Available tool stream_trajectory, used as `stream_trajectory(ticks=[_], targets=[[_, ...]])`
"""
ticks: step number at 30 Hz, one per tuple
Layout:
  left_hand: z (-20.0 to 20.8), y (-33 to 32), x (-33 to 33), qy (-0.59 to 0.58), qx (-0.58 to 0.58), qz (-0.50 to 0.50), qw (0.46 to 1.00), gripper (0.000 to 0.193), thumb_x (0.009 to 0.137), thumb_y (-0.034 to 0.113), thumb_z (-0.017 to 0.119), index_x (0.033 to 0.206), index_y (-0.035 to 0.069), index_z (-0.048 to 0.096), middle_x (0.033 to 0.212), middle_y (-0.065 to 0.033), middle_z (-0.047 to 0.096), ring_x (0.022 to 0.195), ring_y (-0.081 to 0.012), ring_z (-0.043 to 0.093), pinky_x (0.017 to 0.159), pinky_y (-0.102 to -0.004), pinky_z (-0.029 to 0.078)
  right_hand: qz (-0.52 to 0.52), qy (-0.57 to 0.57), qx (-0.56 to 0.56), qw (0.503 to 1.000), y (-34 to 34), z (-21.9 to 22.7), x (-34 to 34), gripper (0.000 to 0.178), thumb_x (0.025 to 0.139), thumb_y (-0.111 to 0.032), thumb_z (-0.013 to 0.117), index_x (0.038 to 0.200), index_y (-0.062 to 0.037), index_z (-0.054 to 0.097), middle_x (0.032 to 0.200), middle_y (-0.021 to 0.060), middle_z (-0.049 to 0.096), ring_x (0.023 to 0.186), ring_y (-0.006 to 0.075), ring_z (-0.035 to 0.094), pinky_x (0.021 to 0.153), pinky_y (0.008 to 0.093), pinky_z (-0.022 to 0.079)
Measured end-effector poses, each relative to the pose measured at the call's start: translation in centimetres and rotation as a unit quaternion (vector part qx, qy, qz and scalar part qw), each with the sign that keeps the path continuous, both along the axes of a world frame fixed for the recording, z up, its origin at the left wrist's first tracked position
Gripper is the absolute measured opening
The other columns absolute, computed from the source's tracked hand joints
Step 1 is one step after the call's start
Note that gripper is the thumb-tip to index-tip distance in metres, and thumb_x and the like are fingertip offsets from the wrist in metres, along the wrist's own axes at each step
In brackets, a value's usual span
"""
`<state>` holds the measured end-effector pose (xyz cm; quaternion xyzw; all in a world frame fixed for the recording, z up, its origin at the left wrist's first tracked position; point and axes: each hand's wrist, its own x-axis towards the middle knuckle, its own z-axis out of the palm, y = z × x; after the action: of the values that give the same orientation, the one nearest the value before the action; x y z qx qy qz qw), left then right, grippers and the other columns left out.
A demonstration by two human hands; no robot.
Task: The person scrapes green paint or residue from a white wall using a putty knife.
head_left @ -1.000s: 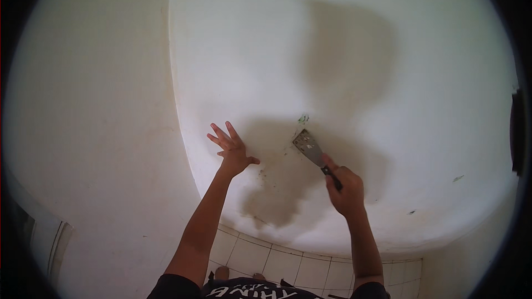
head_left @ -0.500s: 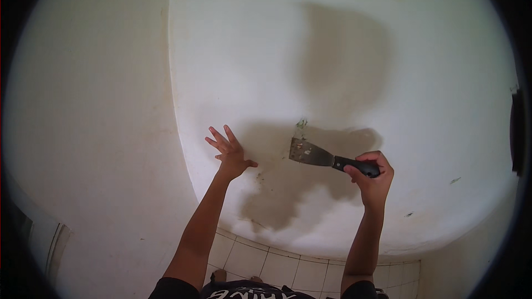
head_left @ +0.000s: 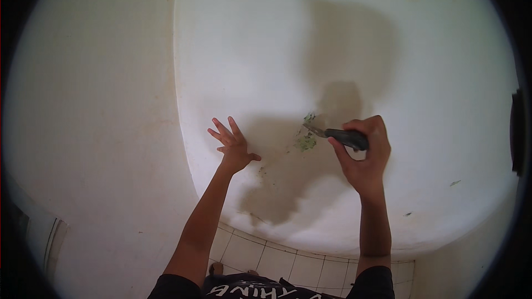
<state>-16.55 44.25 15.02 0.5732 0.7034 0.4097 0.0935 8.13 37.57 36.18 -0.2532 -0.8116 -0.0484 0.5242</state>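
Observation:
My right hand (head_left: 370,152) grips the black handle of a putty knife (head_left: 346,138). Its metal blade is seen nearly edge-on, and the tip meets the white wall (head_left: 443,77) at a damaged patch (head_left: 305,142) where green shows through the paint. Over to the left, my left hand (head_left: 233,147) rests against the wall, fingers spread and nothing held. Small dark chips mark the wall between the two hands.
A wall corner (head_left: 176,77) runs down left of my left hand. Pale floor tiles (head_left: 277,257) lie below, with my feet on them. A dark object (head_left: 517,133) sits at the right edge, and small scuffs mark the wall at lower right.
My right hand has risen and turned the putty knife from broadside to nearly edge-on. More of the green patch is now in sight. My left hand keeps its place on the wall.

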Motion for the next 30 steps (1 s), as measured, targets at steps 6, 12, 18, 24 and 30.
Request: stream_trajectory(ticks=[6, 12, 18, 24, 30], targets=[[0.4, -0.5, 0.2, 0.001, 0.0, -0.002, 1.0, 0.149, 0.055, 0.035, 0.093, 0.145, -0.002, -0.02, 0.136, -0.0378, -0.041, 0.121, -0.0676, -0.031, 0.08, -0.0776, 0.037, 0.272, 0.095, -0.02, 0.957, 2.5, -1.8, -0.8, 0.025, 0.068, 0.013, 0.066, 0.084, -0.0023, 0.055, 0.083, 0.013, 0.059, 0.064, 0.0234, 0.059, 0.059, 0.0349, 0.05], [0.6, -0.8, -0.1, -0.02, -0.01, -0.015, 1.0, 0.149, 0.054, 0.037, 0.093, 0.145, -0.004, -0.018, 0.136, -0.0386, -0.04, 0.121, -0.0678, -0.031, 0.08, -0.078, 0.036, 0.4, 0.236, -0.052, 0.884, 4.2, -2.7, -1.6, 0.033, 0.054, 0.011, 0.036, 0.082, -0.0019, 0.046, 0.058, 0.0115, 0.051, 0.041, 0.017, 0.039, 0.04, 0.0307, 0.032], [0.4, -0.2, -0.1, -0.004, -0.013, -0.006, 1.0, 0.15, 0.053, 0.039, 0.093, 0.145, -0.005, -0.018, 0.135, -0.0406, -0.04, 0.12, -0.0693, -0.03, 0.078, -0.0767, 0.039, 0.336, 0.374, -0.147, 0.852, 5.3, -3.3, -2.6, 0.03, 0.058, 0.013, 0.039, 0.085, 0.0001, 0.046, 0.062, 0.0091, 0.048, 0.046, 0.0157, 0.043, 0.041, 0.0264, 0.034], [0.0, -0.3, -0.2, -0.031, 0.004, -0.017, 0.999, 0.151, 0.054, 0.038, 0.093, 0.146, 0.0, -0.021, 0.137, -0.0358, -0.042, 0.12, -0.0657, -0.035, 0.081, -0.0788, 0.034, 0.362, 0.38, -0.147, 0.838, 5.6, -4.6, -3.0, 0.03, 0.059, 0.014, 0.039, 0.085, 0.0, 0.044, 0.062, 0.0105, 0.047, 0.045, 0.0155, 0.041, 0.041, 0.028, 0.034], [-0.9, 0.1, -0.3, -0.043, 0.035, -0.025, 0.998, 0.154, 0.053, 0.038, 0.093, 0.145, 0.005, -0.026, 0.138, -0.03, -0.046, 0.12, -0.0625, -0.04, 0.08, -0.0834, 0.026, 0.325, 0.379, -0.072, 0.863, 4.4, -2.5, -2.5, 0.033, 0.055, 0.01, 0.035, 0.085, -0.0021, 0.04, 0.059, 0.0078, 0.042, 0.042, 0.0126, 0.028, 0.039, 0.0282, 0.026]])
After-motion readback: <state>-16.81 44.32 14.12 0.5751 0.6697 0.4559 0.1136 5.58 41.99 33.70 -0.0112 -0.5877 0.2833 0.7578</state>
